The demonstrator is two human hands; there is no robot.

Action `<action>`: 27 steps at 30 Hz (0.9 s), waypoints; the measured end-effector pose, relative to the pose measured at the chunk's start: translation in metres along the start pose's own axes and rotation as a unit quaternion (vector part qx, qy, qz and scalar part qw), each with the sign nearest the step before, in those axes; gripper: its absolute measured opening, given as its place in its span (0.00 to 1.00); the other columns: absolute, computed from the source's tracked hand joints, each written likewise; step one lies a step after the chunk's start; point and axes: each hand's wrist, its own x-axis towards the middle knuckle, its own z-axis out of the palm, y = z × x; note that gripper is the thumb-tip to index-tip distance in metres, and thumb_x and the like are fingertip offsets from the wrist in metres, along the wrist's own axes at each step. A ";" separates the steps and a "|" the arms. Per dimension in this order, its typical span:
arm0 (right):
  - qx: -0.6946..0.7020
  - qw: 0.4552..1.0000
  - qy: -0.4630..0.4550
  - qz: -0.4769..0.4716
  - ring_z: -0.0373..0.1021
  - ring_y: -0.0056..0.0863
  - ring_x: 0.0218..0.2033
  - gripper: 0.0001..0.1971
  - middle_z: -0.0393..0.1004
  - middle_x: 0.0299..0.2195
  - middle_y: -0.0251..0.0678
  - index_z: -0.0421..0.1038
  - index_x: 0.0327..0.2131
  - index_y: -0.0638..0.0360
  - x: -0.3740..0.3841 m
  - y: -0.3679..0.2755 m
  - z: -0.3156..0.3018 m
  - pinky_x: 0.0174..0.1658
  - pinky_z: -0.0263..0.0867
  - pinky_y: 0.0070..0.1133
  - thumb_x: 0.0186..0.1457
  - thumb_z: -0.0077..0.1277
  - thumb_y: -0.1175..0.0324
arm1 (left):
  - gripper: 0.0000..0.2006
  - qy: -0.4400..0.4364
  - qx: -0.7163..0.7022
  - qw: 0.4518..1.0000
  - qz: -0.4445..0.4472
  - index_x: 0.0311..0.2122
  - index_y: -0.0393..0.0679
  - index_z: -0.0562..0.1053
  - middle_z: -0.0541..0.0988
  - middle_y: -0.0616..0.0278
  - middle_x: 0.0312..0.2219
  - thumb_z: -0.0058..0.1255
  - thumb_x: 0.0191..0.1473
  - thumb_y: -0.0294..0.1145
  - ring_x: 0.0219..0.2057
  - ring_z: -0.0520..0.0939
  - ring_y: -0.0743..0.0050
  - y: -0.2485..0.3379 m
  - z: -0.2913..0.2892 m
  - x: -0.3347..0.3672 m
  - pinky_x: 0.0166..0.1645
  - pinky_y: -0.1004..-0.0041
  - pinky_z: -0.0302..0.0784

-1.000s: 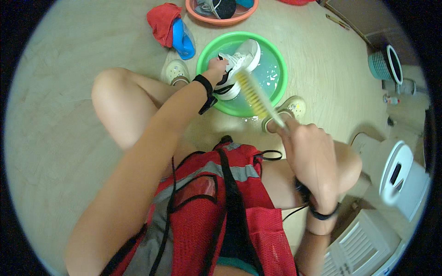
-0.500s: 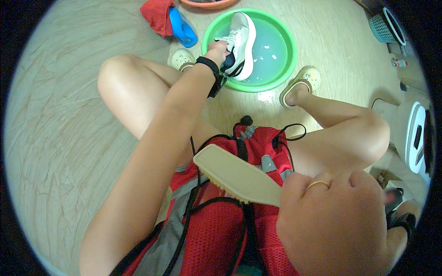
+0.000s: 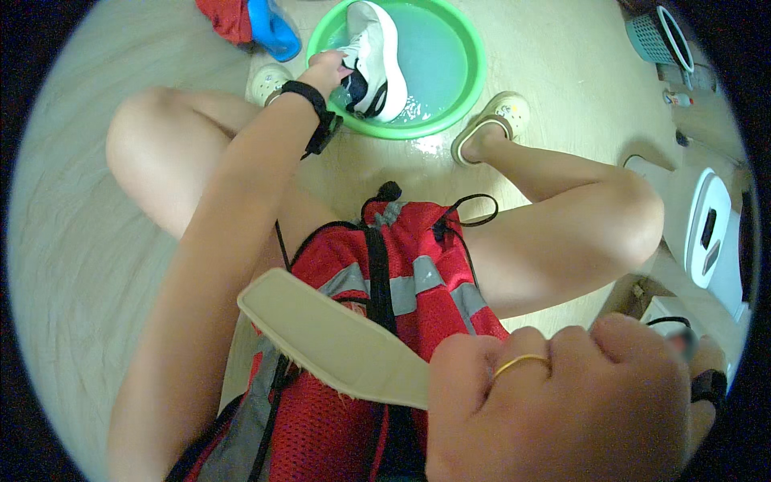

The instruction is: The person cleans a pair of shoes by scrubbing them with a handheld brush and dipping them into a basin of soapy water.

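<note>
My left hand [image 3: 328,72] reaches out to a white shoe [image 3: 376,50] and grips it at its dark-lined opening. The shoe is tipped on its side in a green basin [image 3: 479,68] of cloudy bluish water [image 3: 438,60], its thick white sole facing right. In my right hand [image 3: 562,394], large and close at the lower right, the fingers are wrapped round the handle of a cream scrubbing brush [image 3: 329,337]. The brush is held over my lap, flat back up, bristles showing along its lower edge. It is apart from the shoe.
Red cloth [image 3: 226,20] and a blue item [image 3: 273,32] lie left of the basin. My feet wear cream clogs [image 3: 508,112] close to its near side. A teal basket [image 3: 649,40], a small bottle [image 3: 679,99] and a white lidded container [image 3: 703,229] stand along the right.
The view has shifted, so the basin, shoe and legs sit further left and higher. The brush and right hand appear further left. Both hands keep their grips.
</note>
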 end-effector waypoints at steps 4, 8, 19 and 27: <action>0.033 0.999 -0.005 -0.023 0.73 0.29 0.20 0.05 0.73 0.16 0.37 0.73 0.19 0.57 0.015 0.004 -0.010 0.24 0.68 0.26 0.43 0.48 0.72 | 0.13 -0.079 0.001 0.996 0.037 0.38 0.33 0.68 0.73 0.52 0.32 0.54 0.46 0.25 0.31 0.77 0.59 -0.011 -0.001 0.005 0.38 0.64 0.77; 0.070 0.997 -0.021 -0.025 0.74 0.29 0.21 0.05 0.73 0.16 0.38 0.74 0.19 0.57 0.041 0.020 -0.031 0.23 0.69 0.25 0.44 0.48 0.72 | 0.16 -0.172 -0.052 0.984 0.000 0.41 0.38 0.67 0.74 0.57 0.35 0.55 0.47 0.30 0.34 0.77 0.66 -0.021 0.022 0.002 0.42 0.66 0.74; 0.325 0.921 0.137 0.166 0.71 0.51 0.28 0.16 0.72 0.24 0.55 0.71 0.26 0.68 0.261 0.169 0.089 0.32 0.67 0.39 0.51 0.43 0.61 | 0.16 -0.049 0.156 0.985 -0.047 0.45 0.37 0.67 0.74 0.56 0.35 0.42 0.54 0.36 0.31 0.76 0.65 -0.067 0.041 0.056 0.34 0.66 0.71; 0.258 0.925 0.215 0.180 0.73 0.43 0.22 0.15 0.74 0.21 0.48 0.63 0.30 0.66 0.378 0.119 0.125 0.27 0.70 0.35 0.56 0.36 0.61 | 0.25 0.035 0.136 0.988 -0.069 0.49 0.34 0.63 0.71 0.49 0.45 0.46 0.51 0.44 0.43 0.74 0.53 -0.083 0.027 0.071 0.44 0.60 0.69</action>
